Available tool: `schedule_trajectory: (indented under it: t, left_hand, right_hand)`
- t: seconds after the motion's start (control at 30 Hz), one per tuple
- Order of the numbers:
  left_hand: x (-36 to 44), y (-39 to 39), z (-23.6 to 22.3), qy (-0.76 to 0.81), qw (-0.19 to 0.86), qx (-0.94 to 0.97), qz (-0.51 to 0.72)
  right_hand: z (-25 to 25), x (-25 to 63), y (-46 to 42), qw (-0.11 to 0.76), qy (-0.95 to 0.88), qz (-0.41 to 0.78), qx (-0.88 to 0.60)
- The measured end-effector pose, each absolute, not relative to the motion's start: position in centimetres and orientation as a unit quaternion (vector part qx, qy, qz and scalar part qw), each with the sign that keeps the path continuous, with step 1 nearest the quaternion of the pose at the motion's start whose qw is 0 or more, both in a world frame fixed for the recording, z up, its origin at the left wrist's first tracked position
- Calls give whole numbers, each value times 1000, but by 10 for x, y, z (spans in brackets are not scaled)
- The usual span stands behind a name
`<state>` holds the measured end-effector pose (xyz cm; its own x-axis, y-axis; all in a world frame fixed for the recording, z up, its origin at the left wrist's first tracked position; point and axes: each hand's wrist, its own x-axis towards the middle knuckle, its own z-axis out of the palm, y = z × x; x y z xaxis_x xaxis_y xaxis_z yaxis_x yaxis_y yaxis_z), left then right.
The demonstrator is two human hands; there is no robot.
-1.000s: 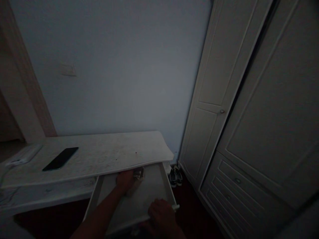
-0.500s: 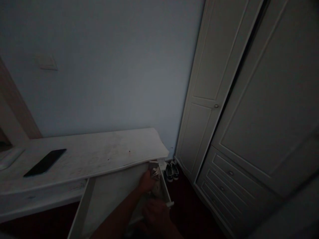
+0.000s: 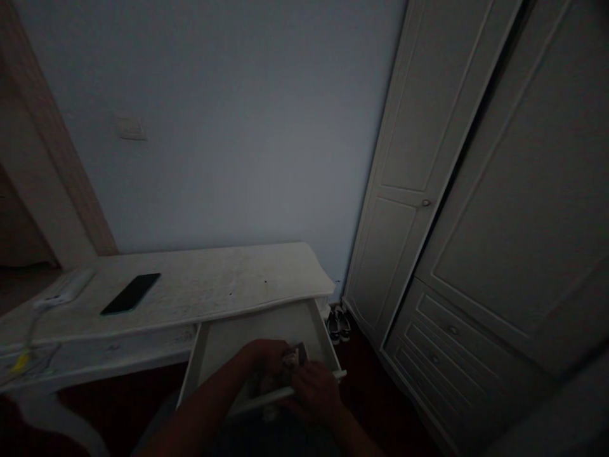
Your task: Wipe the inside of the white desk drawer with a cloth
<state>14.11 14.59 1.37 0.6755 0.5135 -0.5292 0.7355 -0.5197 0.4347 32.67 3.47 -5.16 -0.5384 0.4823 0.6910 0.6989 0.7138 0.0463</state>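
Observation:
A white drawer is pulled out beneath the tabletop, and both hands are over its front right part. My left hand is closed on a small bundle, pale and crumpled with a flat grey piece at its edge; the dim light hides its kind. My right hand touches the bundle from the right, its fingers bent and pressed together near the drawer's front edge. Below the left hand, something pale lies in the drawer, too dark to make out.
A white tabletop bears a dark phone and a white power strip with a cable on the left. A white wardrobe stands at the right. Dark shoes rest on the red floor between them.
My left hand has drawn back from the drawer's rear right with the bundle, toward the front. The right hand now meets it there. The view has shifted left.

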Motion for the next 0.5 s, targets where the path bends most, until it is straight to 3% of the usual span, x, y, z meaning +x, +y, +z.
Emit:
schedule_trajectory:
  t: [0.27,0.5]
  left_hand:
    - [29,98,59,464,337,796,-195]
    - [4,83,103,476,361,787,-151]
  right_hand:
    - [-54,327,33,301,-864,-170,-366]
    - [-34,349,31,293,-889,-152,-318]
